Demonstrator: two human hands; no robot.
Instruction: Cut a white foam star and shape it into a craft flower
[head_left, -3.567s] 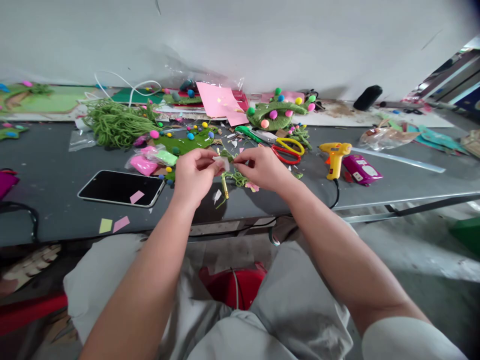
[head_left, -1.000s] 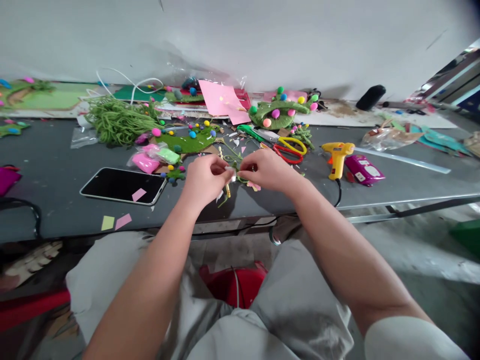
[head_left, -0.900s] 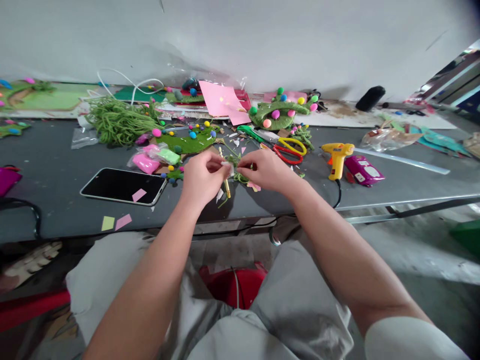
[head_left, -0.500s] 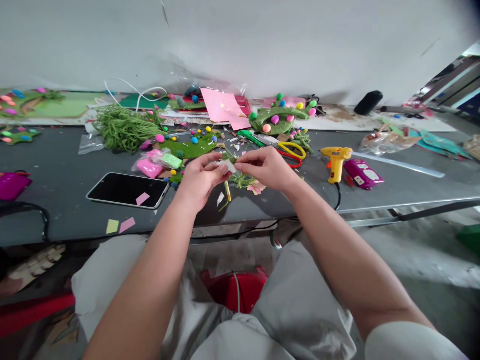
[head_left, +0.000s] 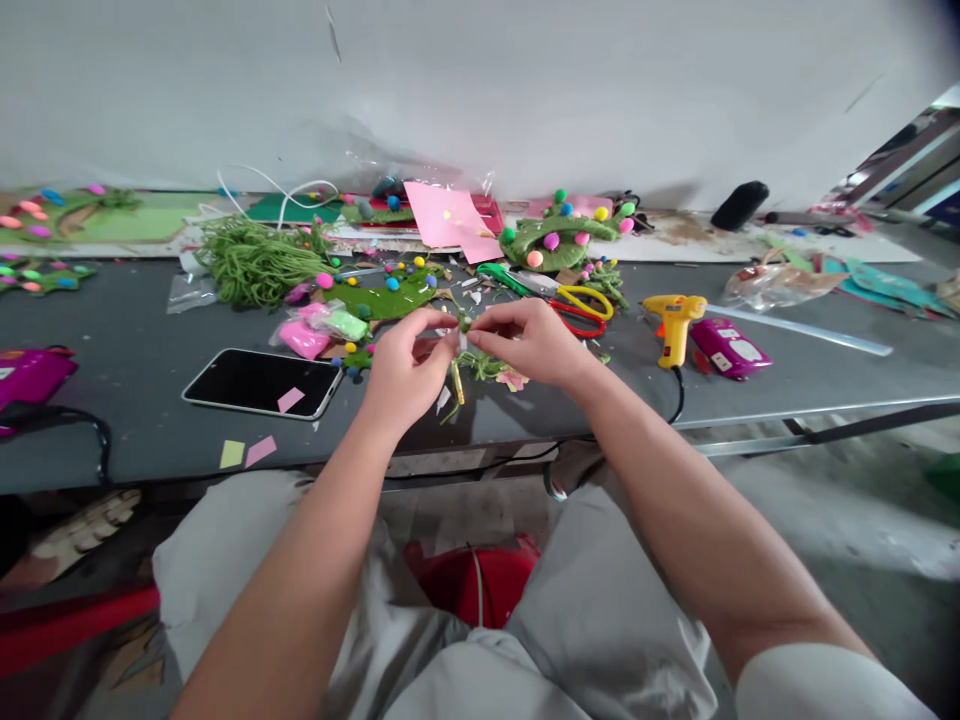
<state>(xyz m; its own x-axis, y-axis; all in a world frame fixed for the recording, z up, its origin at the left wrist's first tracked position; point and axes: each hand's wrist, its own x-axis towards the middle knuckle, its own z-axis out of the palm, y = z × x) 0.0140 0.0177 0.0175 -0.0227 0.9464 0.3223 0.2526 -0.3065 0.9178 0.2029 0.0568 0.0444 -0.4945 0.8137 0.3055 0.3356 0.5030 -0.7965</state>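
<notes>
Over the table's front half, my left hand (head_left: 409, 368) and my right hand (head_left: 531, 342) meet with closed fingertips. Pinched between them is a small white and green piece (head_left: 463, 332), mostly covered by the fingers, so its kind is unclear. Below the fingertips a thin yellow stick (head_left: 457, 382) shows beside a white scrap. Green sprigs and a pink flower (head_left: 512, 380) lie under my right hand. Just beyond the hands are scissors (head_left: 574, 305) with yellow and red handles and a green felt shape (head_left: 382, 292) with coloured pompoms.
A phone (head_left: 262, 382) lies at left, near a bundle of green stems (head_left: 259, 260) and bagged pink clay (head_left: 304, 335). To the right stand a yellow glue gun (head_left: 675, 325) and a purple box (head_left: 729, 348). Pink paper (head_left: 450, 215) lies at the back.
The white part of the held piece has turned and is now narrower and more hidden between the fingertips. Both hands stay together in nearly the same place.
</notes>
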